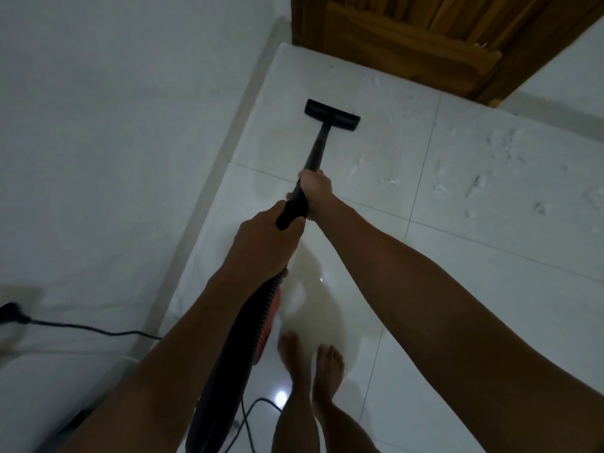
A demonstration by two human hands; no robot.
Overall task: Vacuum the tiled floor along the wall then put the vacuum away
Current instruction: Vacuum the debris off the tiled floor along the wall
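Observation:
A black vacuum wand (316, 148) runs forward from my hands to a flat black floor head (332, 114) resting on the white tiled floor (425, 263), close to the wall's skirting (228, 132). My right hand (315, 188) grips the wand higher up. My left hand (264, 240) grips the wand's thick lower end, where the ribbed black hose (235, 341) joins. The red vacuum body (266, 322) shows partly behind the hose, beside my bare feet (310, 358).
A white wall (114, 158) fills the left. A wooden door (425, 37) stands ajar at the top. White scraps of debris (474, 184) litter the tiles to the right. A black plug and cord (81, 328) run along the wall at lower left.

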